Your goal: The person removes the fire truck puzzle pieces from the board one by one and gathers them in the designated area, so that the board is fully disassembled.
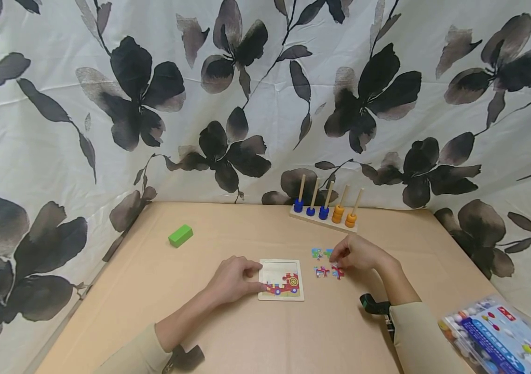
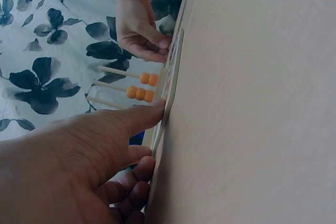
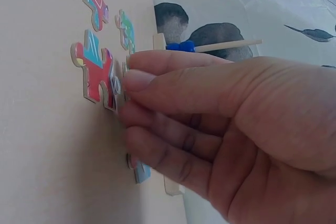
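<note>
My left hand [image 1: 234, 279] holds the left edge of a square wooden puzzle tray [image 1: 280, 298], thumb near the lower corner and index finger above it. The tray's inset shows a red vehicle picture along the bottom and bare pale wood above. In the left wrist view the thumb lies against the tray's rim [image 2: 171, 98]. My right hand [image 1: 358, 253] is over loose jigsaw pieces, thumb and index fingertips close together. A red and blue piece [image 3: 93, 72] lies beside those fingertips, and a green piece [image 3: 125, 29] lies farther off. Whether the fingertips pinch a piece is hidden.
A wooden peg stacker [image 1: 323, 220] with blue and orange beads stands at the table's back edge. A green block [image 1: 180, 236] lies at the back left. A clear case [image 1: 503, 332] with coloured contents sits at the right. A floral curtain [image 1: 284, 104] hangs behind.
</note>
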`<control>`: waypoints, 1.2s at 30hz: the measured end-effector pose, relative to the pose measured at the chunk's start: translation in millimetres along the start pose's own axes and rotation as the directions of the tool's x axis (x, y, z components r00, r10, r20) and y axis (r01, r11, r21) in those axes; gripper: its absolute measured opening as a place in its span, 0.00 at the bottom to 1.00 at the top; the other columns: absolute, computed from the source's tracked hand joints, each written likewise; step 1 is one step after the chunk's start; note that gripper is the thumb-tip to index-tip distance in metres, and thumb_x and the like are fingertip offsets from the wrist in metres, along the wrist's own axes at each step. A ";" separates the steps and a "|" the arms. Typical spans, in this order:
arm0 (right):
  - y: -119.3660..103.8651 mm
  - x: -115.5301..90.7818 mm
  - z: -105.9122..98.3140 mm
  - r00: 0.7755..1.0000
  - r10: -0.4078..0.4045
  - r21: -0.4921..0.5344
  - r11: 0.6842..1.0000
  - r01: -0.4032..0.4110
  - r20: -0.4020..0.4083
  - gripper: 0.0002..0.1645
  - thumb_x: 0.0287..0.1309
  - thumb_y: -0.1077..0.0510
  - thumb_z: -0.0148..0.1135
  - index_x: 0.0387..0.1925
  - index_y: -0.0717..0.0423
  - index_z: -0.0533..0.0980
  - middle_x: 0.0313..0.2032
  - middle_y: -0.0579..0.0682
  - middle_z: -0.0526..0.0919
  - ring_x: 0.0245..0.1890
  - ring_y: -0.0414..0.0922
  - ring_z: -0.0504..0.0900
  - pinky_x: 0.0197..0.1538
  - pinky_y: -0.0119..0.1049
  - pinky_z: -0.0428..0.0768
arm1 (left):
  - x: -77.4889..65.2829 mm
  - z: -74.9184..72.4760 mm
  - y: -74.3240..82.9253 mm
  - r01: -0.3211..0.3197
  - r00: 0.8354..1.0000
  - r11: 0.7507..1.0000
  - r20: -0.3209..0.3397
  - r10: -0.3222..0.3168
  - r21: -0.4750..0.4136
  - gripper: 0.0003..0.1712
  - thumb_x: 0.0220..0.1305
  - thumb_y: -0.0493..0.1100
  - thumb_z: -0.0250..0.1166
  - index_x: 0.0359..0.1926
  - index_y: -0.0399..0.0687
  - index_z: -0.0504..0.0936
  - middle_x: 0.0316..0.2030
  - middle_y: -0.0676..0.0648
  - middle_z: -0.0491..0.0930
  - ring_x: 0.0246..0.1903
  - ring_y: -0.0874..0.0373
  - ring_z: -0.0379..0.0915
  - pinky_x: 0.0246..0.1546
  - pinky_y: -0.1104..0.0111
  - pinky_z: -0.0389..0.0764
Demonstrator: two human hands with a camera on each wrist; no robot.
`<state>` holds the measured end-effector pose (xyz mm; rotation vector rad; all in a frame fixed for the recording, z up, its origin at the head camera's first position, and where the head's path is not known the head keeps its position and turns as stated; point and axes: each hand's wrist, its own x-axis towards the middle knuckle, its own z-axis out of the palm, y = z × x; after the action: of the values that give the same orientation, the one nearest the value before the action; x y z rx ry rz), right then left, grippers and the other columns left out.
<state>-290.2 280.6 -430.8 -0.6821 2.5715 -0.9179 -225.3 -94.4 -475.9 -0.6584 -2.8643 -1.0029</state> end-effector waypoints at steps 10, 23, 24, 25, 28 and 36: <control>-7.1 3.2 0.6 0.991 -0.040 0.011 0.999 0.042 -0.126 0.14 0.63 0.68 0.67 0.50 0.63 0.85 0.41 0.56 0.86 0.37 0.47 0.76 0.37 0.32 0.78 | 0.9 2.4 -2.3 -0.001 1.000 1.000 -0.012 0.001 0.019 0.28 0.50 0.56 0.83 0.51 0.51 0.91 0.26 0.59 0.75 0.32 0.61 0.66 0.37 0.68 0.66; -23.3 9.8 12.2 0.985 -0.101 0.007 0.995 0.103 -0.143 0.15 0.65 0.65 0.67 0.53 0.61 0.84 0.43 0.54 0.87 0.39 0.46 0.77 0.42 0.33 0.79 | 1.6 2.7 -4.3 -0.013 1.000 0.999 -0.023 0.014 0.029 0.28 0.49 0.58 0.83 0.50 0.52 0.91 0.26 0.59 0.75 0.31 0.62 0.65 0.36 0.69 0.65; -23.8 10.5 12.9 0.984 -0.111 0.011 0.993 0.114 -0.141 0.15 0.65 0.65 0.67 0.53 0.61 0.84 0.43 0.54 0.87 0.38 0.46 0.78 0.41 0.33 0.80 | 1.7 2.6 -4.3 -0.013 1.000 0.999 -0.022 0.014 0.029 0.28 0.49 0.58 0.83 0.50 0.52 0.91 0.26 0.59 0.75 0.31 0.62 0.65 0.35 0.68 0.65; -24.3 11.1 13.6 0.983 -0.122 0.015 0.992 0.126 -0.138 0.15 0.65 0.65 0.67 0.53 0.62 0.84 0.43 0.54 0.87 0.38 0.45 0.78 0.41 0.33 0.79 | 1.7 2.4 -4.3 -0.014 1.000 1.000 -0.022 0.014 0.027 0.28 0.49 0.58 0.83 0.50 0.52 0.91 0.26 0.59 0.75 0.30 0.62 0.65 0.35 0.68 0.65; -26.1 13.2 15.9 0.979 -0.154 0.017 0.987 0.157 -0.137 0.16 0.65 0.65 0.68 0.53 0.62 0.84 0.44 0.56 0.87 0.38 0.44 0.78 0.40 0.32 0.80 | 1.9 2.1 -4.4 -0.019 1.000 0.999 -0.022 0.020 0.029 0.28 0.49 0.58 0.83 0.50 0.52 0.91 0.26 0.59 0.76 0.30 0.62 0.65 0.35 0.68 0.65; -40.5 16.4 25.7 0.972 -0.211 0.024 0.976 0.215 -0.106 0.17 0.64 0.65 0.69 0.54 0.63 0.83 0.44 0.59 0.88 0.39 0.44 0.80 0.44 0.35 0.80 | 0.9 0.5 -3.9 -0.024 0.999 0.999 -0.021 0.025 0.033 0.28 0.50 0.57 0.83 0.50 0.51 0.91 0.27 0.58 0.77 0.31 0.63 0.65 0.36 0.68 0.65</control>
<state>-279.1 231.4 -425.4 -0.9380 2.6007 -1.0885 -227.6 -96.5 -478.4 -0.6746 -2.8405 -0.9520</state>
